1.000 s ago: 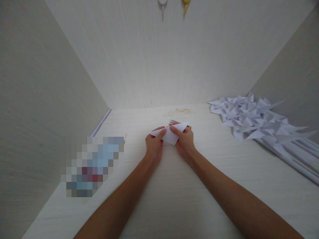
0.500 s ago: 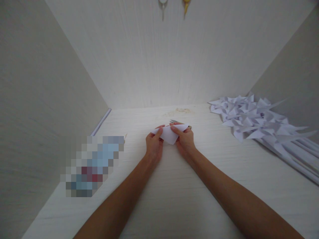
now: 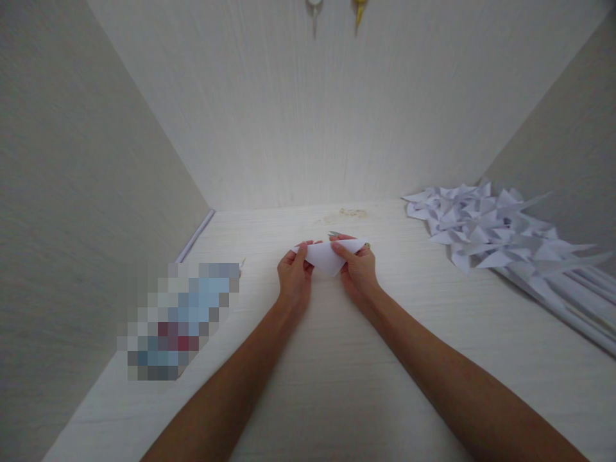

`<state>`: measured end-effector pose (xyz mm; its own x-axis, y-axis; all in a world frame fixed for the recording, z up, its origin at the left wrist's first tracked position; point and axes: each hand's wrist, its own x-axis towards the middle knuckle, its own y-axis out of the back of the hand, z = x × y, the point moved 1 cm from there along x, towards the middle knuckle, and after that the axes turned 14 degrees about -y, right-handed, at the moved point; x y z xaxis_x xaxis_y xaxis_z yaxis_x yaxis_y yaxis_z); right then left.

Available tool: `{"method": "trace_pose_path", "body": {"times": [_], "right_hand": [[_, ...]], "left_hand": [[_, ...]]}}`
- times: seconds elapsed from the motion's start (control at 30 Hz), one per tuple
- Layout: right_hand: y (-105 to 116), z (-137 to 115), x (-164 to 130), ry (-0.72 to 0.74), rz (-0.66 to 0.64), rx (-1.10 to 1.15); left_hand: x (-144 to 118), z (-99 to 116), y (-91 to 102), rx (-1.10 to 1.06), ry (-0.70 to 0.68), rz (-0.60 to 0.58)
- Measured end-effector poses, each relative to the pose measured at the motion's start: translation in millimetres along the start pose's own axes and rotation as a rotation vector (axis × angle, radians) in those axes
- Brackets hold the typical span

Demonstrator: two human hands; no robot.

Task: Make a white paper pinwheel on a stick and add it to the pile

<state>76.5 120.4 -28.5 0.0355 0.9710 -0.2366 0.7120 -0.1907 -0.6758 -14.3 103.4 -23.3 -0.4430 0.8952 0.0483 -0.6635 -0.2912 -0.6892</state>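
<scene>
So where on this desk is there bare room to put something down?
The desk is bare between the forearms, and between the right hand and the paper pile. A bare strip runs along the back wall. The right edge is crowded with folded paper; a blurred object fills the left. Both hands hold the paper.

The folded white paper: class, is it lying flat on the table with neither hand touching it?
No: the left hand and the right hand both pinch the folded white paper between them.

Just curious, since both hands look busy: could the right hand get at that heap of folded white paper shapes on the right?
Probably yes. The desk between the right hand and the heap of folded white paper shapes lies bare, but it grips a folded white paper sheet.
</scene>
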Motion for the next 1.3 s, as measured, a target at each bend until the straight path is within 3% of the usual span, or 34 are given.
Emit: {"method": "trace_pose_path", "body": {"times": [0.6, 0.8, 1.17, 1.3], "right_hand": [[0, 0, -2, -0.012, 0.001, -0.011], [-2, 0, -3, -0.007, -0.017, -0.012], [14, -11, 17, 0.098, 0.074, 0.025], [19, -12, 22, 0.114, 0.046, 0.064]], "left_hand": [[1, 3, 0.9, -0.016, 0.070, 0.015], [-5, 1, -3.3, 0.050, 0.049, -0.072], [-1, 1, 4.3, 0.092, -0.038, -0.020], [-3, 0, 2.2, 0.095, -0.050, -0.032]]}}
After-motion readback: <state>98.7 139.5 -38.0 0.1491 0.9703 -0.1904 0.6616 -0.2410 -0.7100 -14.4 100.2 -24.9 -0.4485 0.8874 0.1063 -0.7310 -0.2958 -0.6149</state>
